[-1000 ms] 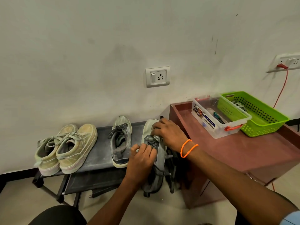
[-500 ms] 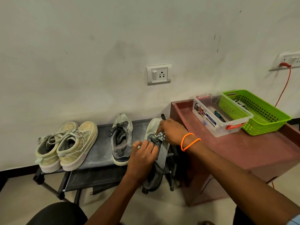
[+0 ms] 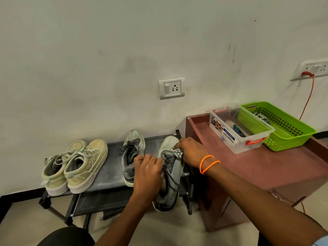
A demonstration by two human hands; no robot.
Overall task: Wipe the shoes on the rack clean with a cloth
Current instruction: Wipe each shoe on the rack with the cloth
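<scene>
- Evidently the grey shoe lies at the right end of the rack, heel hanging over the front edge; it looks light, with a soft upper that would give under pressure and a stiffer sole.
- Left hand grips it around the collar and laces, a sensible hold for steadying.
- Right hand pinches the small cloth against the toe area; limp fabric, likely to bunch.
- Its mate and the beige pair sit further left, untouched.
- Hidden: the held shoe's inner side, both palms, most of the cloth, and the rack's lower shelf.
</scene>
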